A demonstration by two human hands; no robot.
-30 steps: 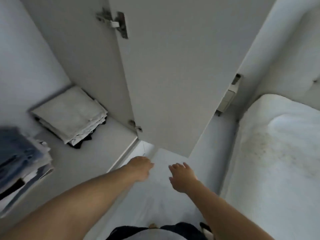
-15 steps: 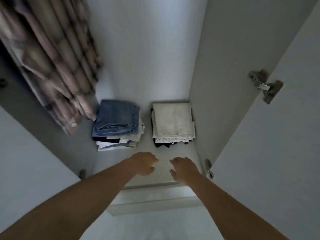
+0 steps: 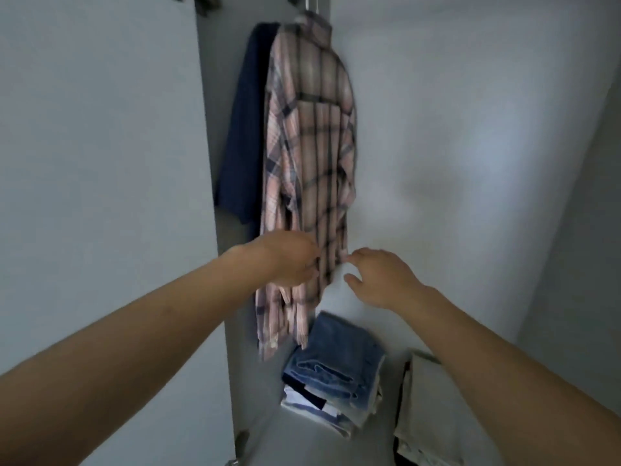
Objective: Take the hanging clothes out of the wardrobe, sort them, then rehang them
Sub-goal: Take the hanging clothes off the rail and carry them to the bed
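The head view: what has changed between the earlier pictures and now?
The view lifted from the wardrobe floor to the hanging pink plaid shirt and dark blue garment. Both hands rose to the shirt's lower edge: the left hand touches the fabric, a grip is unclear; the right hand hovers open beside it. The folded blue jeans pile and folded beige pile stayed put.

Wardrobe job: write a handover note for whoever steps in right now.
Left hand: at the plaid shirt, fingers curled by its lower edge; a firm grip cannot be confirmed.
Right hand: open, fingertips near the shirt's hem, holding nothing.
The plaid shirt and a dark blue garment beside it hang from the rail.
Folded jeans and a beige stack lie on the wardrobe floor.
Done: nothing taken out.
Left: remove both hanging garments, sort, rehang.
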